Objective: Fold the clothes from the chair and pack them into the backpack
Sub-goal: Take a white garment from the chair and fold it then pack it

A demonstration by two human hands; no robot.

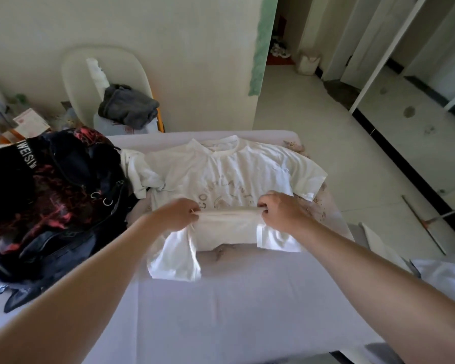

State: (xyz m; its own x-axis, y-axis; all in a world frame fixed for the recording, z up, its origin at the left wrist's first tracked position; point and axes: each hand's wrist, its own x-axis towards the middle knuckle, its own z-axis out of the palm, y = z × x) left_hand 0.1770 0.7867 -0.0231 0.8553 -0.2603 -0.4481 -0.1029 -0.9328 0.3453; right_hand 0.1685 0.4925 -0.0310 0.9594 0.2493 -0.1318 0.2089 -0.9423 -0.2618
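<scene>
A white T-shirt (229, 166) with faint lettering lies face up on the bed, collar away from me. Its lower part is raised into a fold across the middle. My left hand (177, 214) pinches the left end of that fold and my right hand (281, 210) pinches the right end. Loose white cloth hangs down below both hands. A black and red backpack (50, 195) lies open on the bed to the left, touching the shirt's left sleeve. Behind the bed stands a white chair (76, 74) with a dark grey garment (128, 106) heaped on it.
The bed's pale lilac sheet (234, 298) stretches toward me. Papers and clutter (29, 122) sit at the far left. To the right are tiled floor (313, 122), a long stick (423, 224) lying on it, and another white cloth (447, 277) at the right edge.
</scene>
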